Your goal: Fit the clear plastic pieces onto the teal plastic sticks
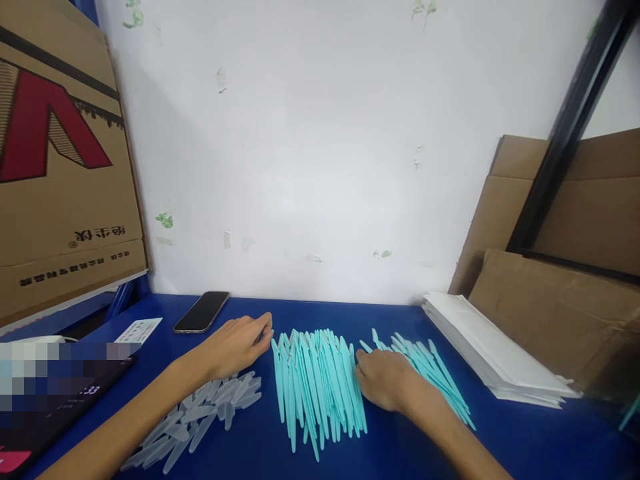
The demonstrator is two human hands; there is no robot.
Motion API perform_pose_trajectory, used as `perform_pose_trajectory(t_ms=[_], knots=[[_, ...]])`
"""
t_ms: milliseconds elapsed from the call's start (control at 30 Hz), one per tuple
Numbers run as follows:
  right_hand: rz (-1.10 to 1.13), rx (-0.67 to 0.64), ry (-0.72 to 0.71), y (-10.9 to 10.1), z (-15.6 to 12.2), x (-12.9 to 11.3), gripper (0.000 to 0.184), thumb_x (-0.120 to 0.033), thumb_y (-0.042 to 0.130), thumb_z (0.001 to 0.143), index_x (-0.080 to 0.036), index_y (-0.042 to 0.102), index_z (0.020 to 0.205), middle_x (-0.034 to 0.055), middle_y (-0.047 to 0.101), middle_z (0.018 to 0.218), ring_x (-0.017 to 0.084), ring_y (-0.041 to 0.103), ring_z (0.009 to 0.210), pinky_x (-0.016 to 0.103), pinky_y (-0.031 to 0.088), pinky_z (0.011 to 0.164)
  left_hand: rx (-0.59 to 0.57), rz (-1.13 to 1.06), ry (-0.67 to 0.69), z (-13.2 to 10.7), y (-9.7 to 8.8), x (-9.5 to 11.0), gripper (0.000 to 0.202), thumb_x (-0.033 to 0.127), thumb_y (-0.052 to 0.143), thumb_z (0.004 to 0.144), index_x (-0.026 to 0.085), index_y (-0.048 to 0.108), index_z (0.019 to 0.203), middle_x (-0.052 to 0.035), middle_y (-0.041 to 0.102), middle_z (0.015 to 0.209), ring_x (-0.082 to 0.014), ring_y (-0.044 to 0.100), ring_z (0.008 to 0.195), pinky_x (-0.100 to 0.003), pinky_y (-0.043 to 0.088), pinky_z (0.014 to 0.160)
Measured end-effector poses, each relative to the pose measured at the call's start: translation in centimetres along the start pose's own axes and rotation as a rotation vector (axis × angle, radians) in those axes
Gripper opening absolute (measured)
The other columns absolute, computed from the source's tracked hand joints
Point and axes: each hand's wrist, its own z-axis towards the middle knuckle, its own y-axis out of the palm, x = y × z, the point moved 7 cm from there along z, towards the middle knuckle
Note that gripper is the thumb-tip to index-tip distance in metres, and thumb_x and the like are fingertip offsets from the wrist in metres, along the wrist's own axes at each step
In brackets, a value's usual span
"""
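Middle teal sticks (320, 387): loose pile, lying flat at the centre of your desk (555, 447), between your two hands.
Stick axis: mostly front to back, fanned a little, so the long sides face your hands and the narrow pale ends point at the wall (320, 147).
Key relation: pile lies to the left of your right hand (387, 380) and to the right of your left hand (237, 343). Right looks nearer, at or against the pile's right edge; left is just beside the far left corner.
Right hand pose: palm down, fingers curled in, forearm from the lower right. Fingertips hidden, can't tell if they're clamped on a stick.
Left hand pose: reaching in from the lower left, thumb and index tips close together. Something pale shows there; can't tell what you have, if anything.
Right teal sticks (443, 377): smaller pile just past your right hand, slanting, near ends to the right.
Clear sleeves (197, 412): heap under and beside your left forearm, left of the middle pile.
Desk left: phone (203, 313) near the wall, printed card (140, 330), black device (75, 403) with lit digits.
Desk right: white stack (495, 347), cardboard (540, 313) behind it.
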Motion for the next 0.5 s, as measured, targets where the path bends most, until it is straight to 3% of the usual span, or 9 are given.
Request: perform_pose_trajectory(t_ms=[133,333,500], knots=[[-0.001,0.081,0.035,-0.5,0.4,0.7,0.037,-0.024,0.033,0.098,-0.010,0.064,0.113,0.0200,0.072,0.104,0.036,0.068,0.098,0.044,0.047,0.078,-0.009,-0.001,-0.007,0.0,0.0,0.0,0.030,0.043,0.026,0.099,0.023,0.047,0.091,0.0000,0.055,0.066,-0.0186,0.045,0.056,-0.030,0.025,0.055],[0.042,0.160,0.026,-1.0,0.7,1.7,0.046,-0.024,0.047,0.093,-0.018,0.044,0.138,0.0150,0.072,0.105,0.034,0.067,0.100,0.040,0.045,0.078,-0.029,-0.029,-0.022,-0.1,-0.2,0.1,0.033,0.045,0.027,0.099,0.022,0.050,0.094,-0.0018,0.057,0.067,-0.0199,0.049,0.059,-0.031,0.027,0.055],[0.093,0.143,-0.013,-0.8,0.9,1.5,0.036,-0.032,0.043,0.098,-0.023,0.051,0.131,0.0121,0.072,0.106,0.031,0.067,0.101,0.035,0.044,0.073,-0.020,-0.025,-0.009,-0.2,-0.2,0.2,0.030,0.043,0.029,0.098,0.022,0.048,0.089,-0.0019,0.057,0.068,-0.0200,0.048,0.059,-0.031,0.027,0.056]])
